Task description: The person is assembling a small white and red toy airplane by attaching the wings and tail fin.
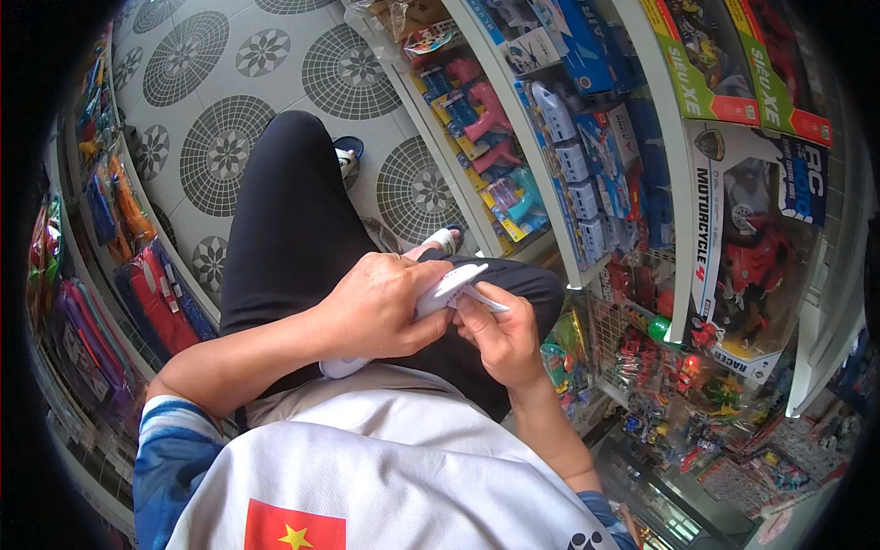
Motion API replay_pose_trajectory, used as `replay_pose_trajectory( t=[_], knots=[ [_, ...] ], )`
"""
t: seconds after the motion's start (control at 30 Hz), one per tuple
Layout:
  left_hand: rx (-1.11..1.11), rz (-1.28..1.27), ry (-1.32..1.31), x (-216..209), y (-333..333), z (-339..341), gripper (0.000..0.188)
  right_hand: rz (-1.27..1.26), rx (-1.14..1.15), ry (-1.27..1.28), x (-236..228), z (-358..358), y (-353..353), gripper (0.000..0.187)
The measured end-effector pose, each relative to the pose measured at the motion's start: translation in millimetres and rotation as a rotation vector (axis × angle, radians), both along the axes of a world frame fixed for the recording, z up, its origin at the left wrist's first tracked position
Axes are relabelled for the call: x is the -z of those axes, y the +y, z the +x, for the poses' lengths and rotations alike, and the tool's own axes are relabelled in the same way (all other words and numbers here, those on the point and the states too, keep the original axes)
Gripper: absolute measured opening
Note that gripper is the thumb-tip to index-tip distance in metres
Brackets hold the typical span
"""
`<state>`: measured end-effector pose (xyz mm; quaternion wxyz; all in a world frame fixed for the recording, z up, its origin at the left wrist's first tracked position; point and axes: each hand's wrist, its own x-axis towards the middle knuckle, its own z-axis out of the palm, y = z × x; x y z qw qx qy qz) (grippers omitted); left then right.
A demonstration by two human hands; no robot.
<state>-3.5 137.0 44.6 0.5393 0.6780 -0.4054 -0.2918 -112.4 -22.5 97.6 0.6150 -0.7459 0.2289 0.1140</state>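
Over my lap, my left hand [385, 302] is wrapped round a smooth white plastic toy [447, 289]. A flat, pointed, fin-like part of it sticks out past my fingers. Its rounded other end shows below the left palm, close to my shirt. The body between is hidden by the hand, so its exact kind is unclear. My right hand [500, 339] is closed, with thumb and fingers pinching a thin white fin-like piece [488, 295] right beside the toy. Whether that piece is joined to the toy cannot be made out.
Shelves on the right hold boxed toy planes [610, 156], pink toy guns [490, 110] and a boxed toy motorcycle [756, 257]. Packaged goods [156, 284] line the left shelves. Patterned floor tiles [261, 55] lie beyond my knees; small bagged toys [683, 394] hang at lower right.
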Motion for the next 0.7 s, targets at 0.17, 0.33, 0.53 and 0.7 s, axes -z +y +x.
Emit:
replay_pose_trajectory(
  t=[0.17,0.33,0.53,0.7],
  knots=[
    [-0.025,-0.007,0.007,5.8,2.1,-2.1,0.041,0.034,-0.036,0.145,-5.2,6.6,-4.6,0.025],
    [0.001,0.046,-0.020,5.3,0.2,-0.2,0.028,0.107,0.030,0.135,-2.1,7.9,-1.3,0.036],
    [0.024,0.093,0.003,3.0,-1.1,3.7,0.020,0.183,0.071,0.135,1.3,10.2,-2.4,0.040],
    [0.023,0.077,0.047,1.1,-2.2,3.0,0.018,0.082,0.054,0.131,-4.2,12.7,-14.0,0.032]
  ],
)
